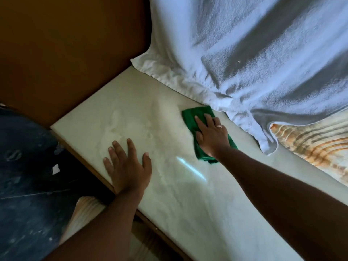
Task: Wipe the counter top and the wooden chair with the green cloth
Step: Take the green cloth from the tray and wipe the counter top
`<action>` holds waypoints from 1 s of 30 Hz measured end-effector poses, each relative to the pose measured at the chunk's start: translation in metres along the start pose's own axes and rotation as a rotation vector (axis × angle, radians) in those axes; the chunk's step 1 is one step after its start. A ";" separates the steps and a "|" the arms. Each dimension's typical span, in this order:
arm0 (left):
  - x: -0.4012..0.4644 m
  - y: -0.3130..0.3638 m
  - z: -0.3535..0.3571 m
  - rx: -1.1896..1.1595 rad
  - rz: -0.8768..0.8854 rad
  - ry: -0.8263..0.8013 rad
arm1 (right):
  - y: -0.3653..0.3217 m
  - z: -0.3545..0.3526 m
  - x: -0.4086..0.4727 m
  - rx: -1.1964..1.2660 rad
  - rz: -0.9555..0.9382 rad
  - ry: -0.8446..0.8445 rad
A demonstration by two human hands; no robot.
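The pale stone counter top [169, 194] runs diagonally from the brown wall panel [66, 49] at the upper left down to the lower right; its near edge has a thin wooden trim, and below that lies a dark speckled floor [28, 176]. A big white towel [254, 53] hangs over the far side, its hem resting on the counter and covering the back strip; just beyond its lower fold a patterned orange-and-cream surface [310, 147] shows at the right.

2 bare forearms reach in from the bottom; the left hand [128, 166] lies flat near the counter's front edge, palm down, fingers spread wide, gripping nothing; the right hand [211, 136] is stretched further out, palm pressed flat on the green cloth [190, 117], fingers extended over it rather than curled around it.

The folded cloth sits on the counter just beside the towel's hem, its far corner almost touching it; open bare stone lies to the left and between the 2 hands; a bright streak of light [190, 167] crosses the surface there.
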State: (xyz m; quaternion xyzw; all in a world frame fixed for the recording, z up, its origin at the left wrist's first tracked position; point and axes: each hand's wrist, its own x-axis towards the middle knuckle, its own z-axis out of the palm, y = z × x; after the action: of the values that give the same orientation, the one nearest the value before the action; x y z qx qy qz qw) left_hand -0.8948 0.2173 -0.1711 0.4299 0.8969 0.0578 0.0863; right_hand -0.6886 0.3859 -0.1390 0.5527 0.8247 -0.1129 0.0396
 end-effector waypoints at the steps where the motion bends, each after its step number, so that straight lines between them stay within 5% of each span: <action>1: 0.000 0.000 -0.001 -0.002 -0.001 -0.003 | -0.009 0.004 -0.001 -0.023 -0.006 -0.007; 6: -0.001 0.001 -0.005 -0.033 -0.008 -0.019 | -0.044 0.040 -0.161 -0.026 -0.451 -0.161; 9: 0.001 0.001 -0.004 -0.034 -0.008 -0.017 | -0.017 0.043 -0.204 0.032 -0.494 -0.217; 11: 0.000 0.000 -0.003 -0.030 -0.008 -0.009 | 0.002 0.036 -0.162 -0.043 -0.421 -0.115; 16: 0.000 0.000 0.000 -0.013 -0.004 0.002 | -0.007 0.003 -0.016 0.072 0.192 -0.021; 20: 0.001 -0.001 0.000 -0.019 0.002 0.002 | -0.065 0.041 -0.074 -0.062 -0.223 -0.054; 23: 0.000 -0.003 0.001 -0.028 0.008 0.002 | -0.024 0.056 -0.177 -0.002 -0.404 -0.042; 25: 0.000 -0.004 0.002 -0.023 0.012 -0.010 | 0.052 0.052 -0.218 -0.002 -0.186 0.043; 28: 0.000 -0.004 0.004 -0.022 0.017 -0.002 | 0.154 0.032 -0.269 0.068 0.616 0.125; 30: 0.001 -0.004 0.006 -0.029 0.015 0.003 | 0.173 0.030 -0.283 0.121 0.980 0.130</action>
State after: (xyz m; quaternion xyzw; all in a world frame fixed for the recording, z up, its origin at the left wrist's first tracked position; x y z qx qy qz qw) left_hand -0.8971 0.2154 -0.1774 0.4353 0.8928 0.0724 0.0908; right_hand -0.4217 0.1867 -0.1393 0.8825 0.4608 -0.0939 0.0045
